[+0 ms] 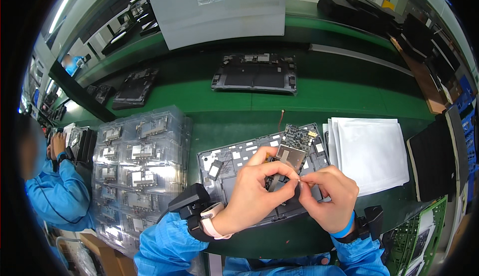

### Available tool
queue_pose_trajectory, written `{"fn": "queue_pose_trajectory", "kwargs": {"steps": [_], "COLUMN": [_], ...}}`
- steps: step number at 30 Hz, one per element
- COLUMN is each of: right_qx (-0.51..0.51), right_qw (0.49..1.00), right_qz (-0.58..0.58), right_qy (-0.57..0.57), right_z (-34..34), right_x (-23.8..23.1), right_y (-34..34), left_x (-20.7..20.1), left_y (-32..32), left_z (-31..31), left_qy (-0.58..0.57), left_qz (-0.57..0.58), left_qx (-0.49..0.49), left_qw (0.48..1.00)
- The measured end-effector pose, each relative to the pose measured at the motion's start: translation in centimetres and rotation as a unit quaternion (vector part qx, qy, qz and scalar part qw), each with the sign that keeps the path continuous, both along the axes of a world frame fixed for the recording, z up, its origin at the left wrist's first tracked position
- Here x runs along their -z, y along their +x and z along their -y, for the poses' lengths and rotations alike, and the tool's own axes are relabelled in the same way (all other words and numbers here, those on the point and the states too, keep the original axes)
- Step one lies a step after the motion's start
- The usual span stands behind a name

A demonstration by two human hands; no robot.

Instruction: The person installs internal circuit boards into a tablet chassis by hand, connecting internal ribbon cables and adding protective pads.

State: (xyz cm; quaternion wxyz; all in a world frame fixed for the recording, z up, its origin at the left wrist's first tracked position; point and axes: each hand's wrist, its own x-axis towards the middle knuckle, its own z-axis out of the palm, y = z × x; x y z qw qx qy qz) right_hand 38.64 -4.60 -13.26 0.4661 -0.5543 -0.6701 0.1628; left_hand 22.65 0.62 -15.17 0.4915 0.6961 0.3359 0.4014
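My left hand (262, 183) and my right hand (330, 196) meet over a dark device housing (234, 153) on the green bench. Thumb and forefinger of each are pinched together, tip to tip; what lies between them is too small to make out. Just beyond the fingertips a circuit board (298, 140) with a silver metal shield stands out over the housing, tilted. A finger of my left hand reaches behind the board's left edge; whether it grips the board I cannot tell. A thin red wire (282, 119) sticks up past the board's far end.
Left of the housing stand stacked clear plastic trays (167, 148) holding circuit boards. White sheets (371, 151) lie to the right, with black padded panels (434, 156) beyond. Another open housing (254, 74) rests farther back. At far left a co-worker in a blue sleeve (65, 196) works.
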Motion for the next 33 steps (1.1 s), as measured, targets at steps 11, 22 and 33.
{"fn": "queue_pose_trajectory", "kwargs": {"steps": [11, 22, 33], "right_qx": [-0.007, -0.002, 0.0], "right_qw": [0.927, 0.935, 0.931], "right_qz": [-0.353, -0.333, -0.337], "right_qy": [-0.124, -0.122, -0.142], "right_z": [-0.7, -0.7, -0.7], "right_x": [0.5, 0.8, 0.9], "right_y": [1.7, 1.8, 1.9], "left_x": [-0.1, -0.4, -0.3], "left_y": [0.2, 0.6, 0.8], "left_z": [0.6, 1.2, 1.2], "left_qy": [-0.014, -0.062, -0.066], "left_qz": [0.032, 0.05, 0.039], "left_qx": [0.046, 0.022, 0.015], "left_qw": [0.998, 0.997, 0.997]}}
